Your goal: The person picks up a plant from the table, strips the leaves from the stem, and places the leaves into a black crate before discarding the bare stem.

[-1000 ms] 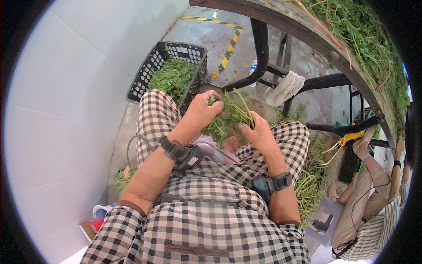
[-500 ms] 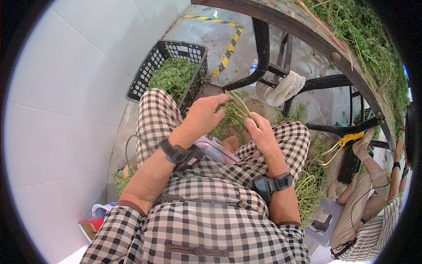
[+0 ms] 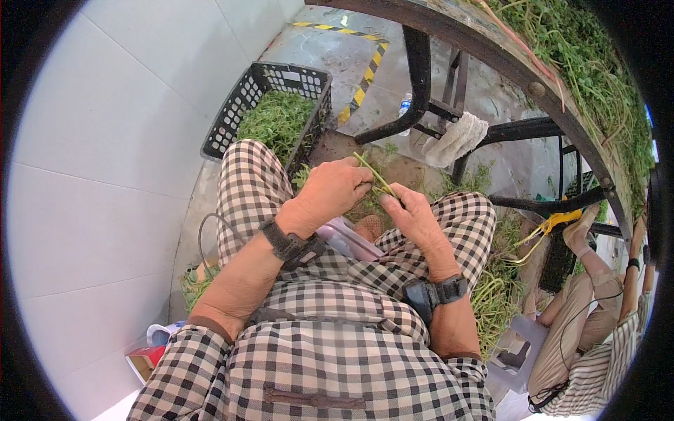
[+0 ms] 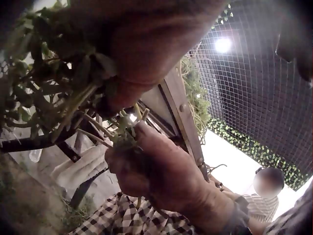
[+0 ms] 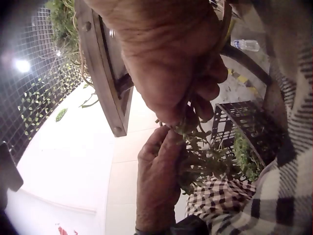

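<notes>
Green stems (image 3: 371, 170) slant up between the two hands, above the lap. The left hand (image 3: 328, 188) has its fingers curled round leafy greens, whose leaves hang below it in the right wrist view (image 5: 208, 159). Close beside it, the right hand (image 3: 414, 214) pinches the lower part of the stems between thumb and fingers. In the left wrist view, leaves (image 4: 44, 83) spread out beside the left hand (image 4: 142, 44), and the right hand (image 4: 168, 171) grips stem ends just below it. The left fingertips are partly hidden in the head view.
A black crate (image 3: 324, 105) of greens stands beyond the left knee. Upper right, a table (image 3: 484, 31) bears piled greens; a white cloth (image 3: 456, 140) hangs on its black frame. More stems (image 3: 495, 302) lie right of the right thigh. Another person (image 3: 583, 316) sits at the far right.
The left hand moved away from the right hand's stems with extended fingers, then came back beside them and curled round the greens. The right hand has stayed nearly in place, holding its stems.
</notes>
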{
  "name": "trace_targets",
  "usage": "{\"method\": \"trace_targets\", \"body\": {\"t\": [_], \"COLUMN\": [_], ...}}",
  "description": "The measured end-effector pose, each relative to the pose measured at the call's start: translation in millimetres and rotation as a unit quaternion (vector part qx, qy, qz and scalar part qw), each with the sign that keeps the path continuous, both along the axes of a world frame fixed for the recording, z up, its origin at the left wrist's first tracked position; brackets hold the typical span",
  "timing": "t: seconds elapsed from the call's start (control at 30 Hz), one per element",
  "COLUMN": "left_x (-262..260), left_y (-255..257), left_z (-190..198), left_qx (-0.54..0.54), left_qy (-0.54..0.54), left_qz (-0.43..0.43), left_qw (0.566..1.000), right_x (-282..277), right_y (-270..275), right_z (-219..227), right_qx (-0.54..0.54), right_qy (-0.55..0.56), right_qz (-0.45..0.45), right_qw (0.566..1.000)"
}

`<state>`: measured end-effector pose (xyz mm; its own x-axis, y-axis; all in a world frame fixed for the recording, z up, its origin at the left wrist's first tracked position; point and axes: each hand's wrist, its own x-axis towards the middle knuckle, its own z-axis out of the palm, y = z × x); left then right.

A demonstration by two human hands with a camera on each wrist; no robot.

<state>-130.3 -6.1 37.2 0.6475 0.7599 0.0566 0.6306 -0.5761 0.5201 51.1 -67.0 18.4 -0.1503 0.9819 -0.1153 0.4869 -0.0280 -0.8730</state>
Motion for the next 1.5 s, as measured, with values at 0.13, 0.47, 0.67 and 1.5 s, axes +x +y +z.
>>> {"method": "trace_targets", "body": {"t": [0.13,0.47,0.67,1.5], "left_x": [4,-41,-55,3], "left_y": [-1,39,46,10], "left_z": [-4,-4,-25,-14], "left_qx": [0.016,-0.474,-0.419,-0.089], "left_qy": [-0.03,-0.486,-0.499,-0.183], "left_qz": [0.023,0.29,0.29,0.119], "left_qw": [0.999,0.675,0.701,0.972], "right_x": [-2,8,11,4], "right_y": [0,-3,0,4], "right_z": [0,1,-10,-2], "right_qx": [0.017,-0.024,-0.003,-0.031], "right_qy": [0.015,0.099,0.104,0.109], "right_qz": [0.004,-0.066,-0.035,-0.047], "right_qw": [1.0,0.993,0.994,0.992]}}
